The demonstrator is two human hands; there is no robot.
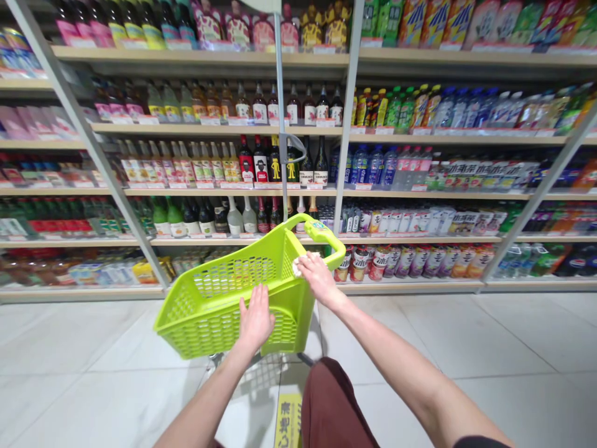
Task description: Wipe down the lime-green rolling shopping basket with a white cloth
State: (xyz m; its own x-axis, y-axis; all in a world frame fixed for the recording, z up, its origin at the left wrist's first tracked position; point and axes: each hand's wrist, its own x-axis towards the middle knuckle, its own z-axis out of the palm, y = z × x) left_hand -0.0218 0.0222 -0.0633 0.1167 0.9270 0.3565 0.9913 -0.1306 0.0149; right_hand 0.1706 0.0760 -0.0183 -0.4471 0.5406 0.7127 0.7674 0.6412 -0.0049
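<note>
A bright green shopping cart stands on the tiled floor in front of me, its handle end to the right. My left hand rests at the cart's near upper rim, holding nothing, with the fingers extended and the thumb apart. At the handle end, my right hand presses a crumpled white cloth or tissue against the green plastic; its fingers lie over the white piece. The cart's basket looks to have nothing in it.
Long shelves of bottles and cartons run behind the cart. A grey pole with a hook rises beyond it. A yellow floor sign lies near my knee.
</note>
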